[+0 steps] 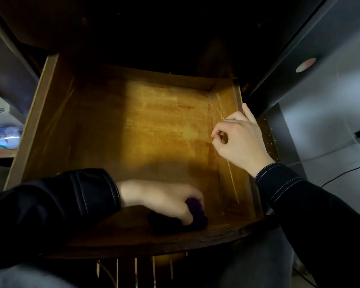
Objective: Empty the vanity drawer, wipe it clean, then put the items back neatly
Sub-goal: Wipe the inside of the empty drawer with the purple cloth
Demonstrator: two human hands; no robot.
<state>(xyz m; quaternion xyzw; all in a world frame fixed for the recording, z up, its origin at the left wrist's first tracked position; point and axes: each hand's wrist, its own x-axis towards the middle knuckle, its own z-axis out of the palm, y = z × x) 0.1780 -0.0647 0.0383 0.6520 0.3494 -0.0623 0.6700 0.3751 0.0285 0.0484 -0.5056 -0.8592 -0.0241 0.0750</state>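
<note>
Drawer (224,107) rim gripped by curled right hand (240,142); left hand (164,199) clutches purple cloth (196,212).

Left hand (160,199): reaches in from the lower left, palm down, wrist straight. Its fingers are curled round a dark cloth (195,217) and press it down.

Right hand (240,140): enters from the lower right and sits over the drawer wall (222,104). Thumb and curled fingers are on the inner face, with one finger (248,112) along the outer edge.

Both forearms are in dark sleeves with pale stitching, wrists bare. The hands are well apart.
</note>
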